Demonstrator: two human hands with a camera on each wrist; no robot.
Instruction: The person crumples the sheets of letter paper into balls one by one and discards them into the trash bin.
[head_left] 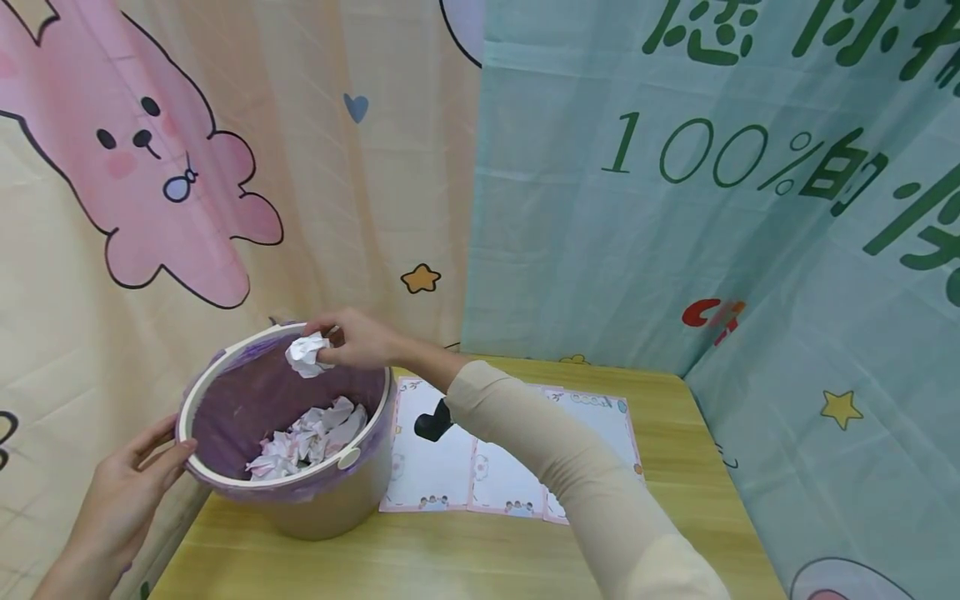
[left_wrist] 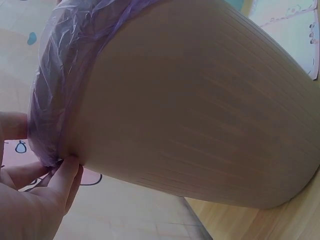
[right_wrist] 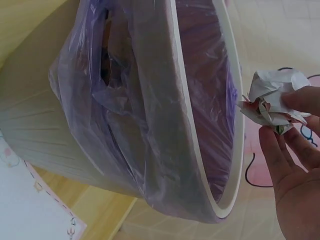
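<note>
A beige trash bin point(head_left: 322, 508) with a purple plastic liner point(left_wrist: 75, 65) and a white rim ring point(right_wrist: 187, 100) stands on the table's left side. My left hand point(head_left: 123, 492) pinches the bin's rim at its near left edge; the left wrist view shows fingers on both sides of the lined edge. Over the bin's far side, my right hand point(head_left: 360, 340) holds a crumpled paper ball point(head_left: 307, 355) between thumb and fingers. Its white surface has some coloured print in the right wrist view. Several crumpled papers point(head_left: 315, 437) lie inside the bin.
Printed sheets with pink borders point(head_left: 431, 479) lie side by side on the wooden table point(head_left: 480, 558), right of the bin and partly under my right forearm. A black heart-shaped patch point(head_left: 433, 422) shows beside the sleeve. Printed curtains point(head_left: 570, 250) hang behind and at both sides.
</note>
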